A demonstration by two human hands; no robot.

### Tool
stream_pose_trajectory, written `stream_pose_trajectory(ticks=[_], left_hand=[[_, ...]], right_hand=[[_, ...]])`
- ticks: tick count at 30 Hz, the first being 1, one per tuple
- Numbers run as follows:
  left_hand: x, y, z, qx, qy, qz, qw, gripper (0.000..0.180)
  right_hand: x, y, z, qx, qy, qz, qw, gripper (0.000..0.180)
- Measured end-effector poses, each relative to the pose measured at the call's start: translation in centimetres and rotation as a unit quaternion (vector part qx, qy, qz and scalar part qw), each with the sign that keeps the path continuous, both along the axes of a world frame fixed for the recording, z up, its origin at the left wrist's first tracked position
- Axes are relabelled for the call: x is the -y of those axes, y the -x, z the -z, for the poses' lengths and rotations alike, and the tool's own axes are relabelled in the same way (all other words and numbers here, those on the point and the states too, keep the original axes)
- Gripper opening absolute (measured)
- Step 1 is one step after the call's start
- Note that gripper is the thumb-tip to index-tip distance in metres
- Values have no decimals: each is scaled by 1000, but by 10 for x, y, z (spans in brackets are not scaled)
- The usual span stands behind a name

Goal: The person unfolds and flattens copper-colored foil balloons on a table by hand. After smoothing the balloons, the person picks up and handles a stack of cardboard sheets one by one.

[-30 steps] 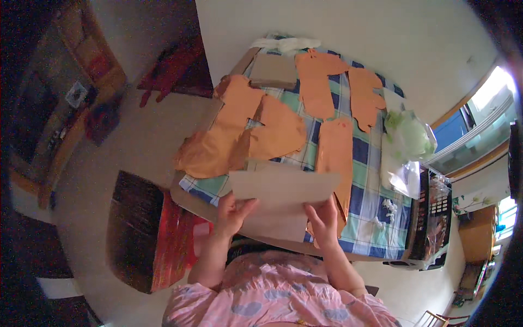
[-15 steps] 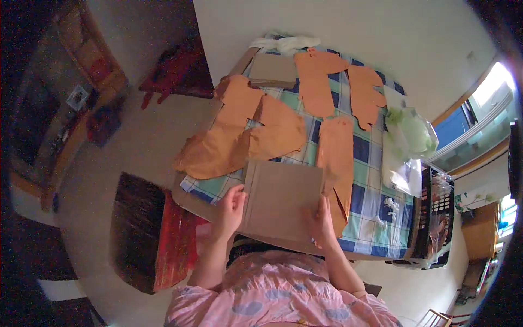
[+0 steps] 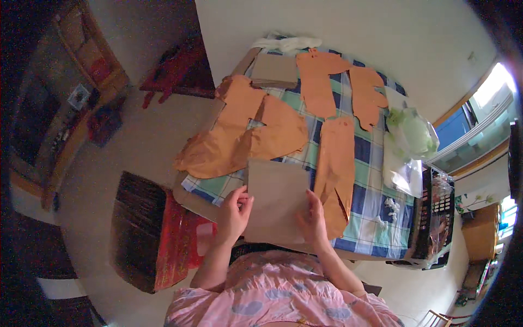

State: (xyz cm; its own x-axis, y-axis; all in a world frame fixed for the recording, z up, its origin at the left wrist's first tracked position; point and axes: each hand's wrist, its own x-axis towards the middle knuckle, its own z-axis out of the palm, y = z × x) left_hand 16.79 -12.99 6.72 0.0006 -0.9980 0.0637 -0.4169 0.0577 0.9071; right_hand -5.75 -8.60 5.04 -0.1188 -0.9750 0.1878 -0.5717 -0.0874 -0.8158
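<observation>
A flat brown cardboard sheet [image 3: 277, 199] lies on the near edge of a table covered by a blue, green and white checked cloth [image 3: 370, 180]. My left hand [image 3: 234, 212] grips the sheet's left edge, fingers curled over it. My right hand [image 3: 311, 218] presses flat on the sheet's lower right part. Several orange cut paper pieces [image 3: 256, 131] are spread over the cloth beyond the sheet, and one long piece [image 3: 335, 163] lies right beside my right hand.
A second cardboard piece [image 3: 274, 70] lies at the table's far end beside white cloth [image 3: 289, 42]. Plastic bags [image 3: 411, 136] and a black crate [image 3: 433, 218] stand on the right. A dark box with a red side [image 3: 147, 229] sits on the floor at the left.
The cardboard sheet has turned from wide and held up near my chest to upright and laid further onto the table. Both hands moved forward with it.
</observation>
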Motion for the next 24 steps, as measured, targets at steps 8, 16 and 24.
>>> stream_pose_trajectory(ticks=[8, 16, 24], left_hand=[[0, 4, 23, 19, 82, -36, 996, 44], [-11, 12, 14, 72, 131, -13, 989, 46], [-14, 17, -5, 28, 111, 1, 993, 48]], right_hand=[[2, -14, -24, 349, -124, 13, 929, 73], [-1, -13, -1, 209, -21, -17, 977, 79], [-6, -7, -4, 306, 5, -35, 951, 78]])
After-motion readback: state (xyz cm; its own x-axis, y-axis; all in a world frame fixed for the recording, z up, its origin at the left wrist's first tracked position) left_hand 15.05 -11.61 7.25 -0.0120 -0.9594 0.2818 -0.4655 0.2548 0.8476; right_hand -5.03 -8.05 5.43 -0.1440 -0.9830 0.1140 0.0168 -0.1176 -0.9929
